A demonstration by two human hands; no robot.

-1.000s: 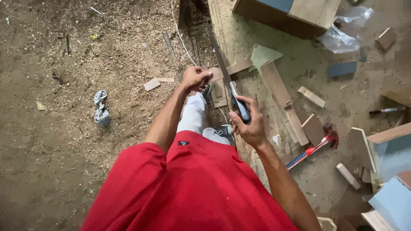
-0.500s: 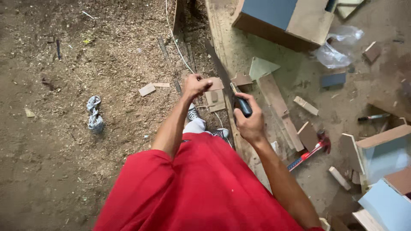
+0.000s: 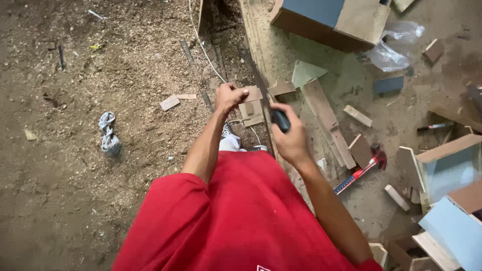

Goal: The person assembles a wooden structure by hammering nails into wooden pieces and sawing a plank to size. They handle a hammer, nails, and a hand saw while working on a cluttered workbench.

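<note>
My left hand (image 3: 229, 96) is closed on a small flat piece of brown board (image 3: 251, 103) and holds it down over the edge of a long plank. My right hand (image 3: 290, 138) grips the dark handle of a hand saw (image 3: 279, 119). Its thin blade (image 3: 257, 78) runs away from me along the plank's edge, right beside the held piece. My red shirt fills the bottom of the view and hides my legs; one shoe (image 3: 228, 131) shows under my left arm.
Sawdust covers the ground at the left, with a crumpled grey rag (image 3: 107, 134). A blue and brown box (image 3: 331, 20) stands at the top. Offcuts, a long strip (image 3: 329, 123), a red-handled tool (image 3: 362, 168) and blue-faced panels (image 3: 447, 200) lie at the right.
My right hand has pulled the saw handle back toward my body and a little right. My left hand stays clamped on the board piece. The view has shifted slightly.
</note>
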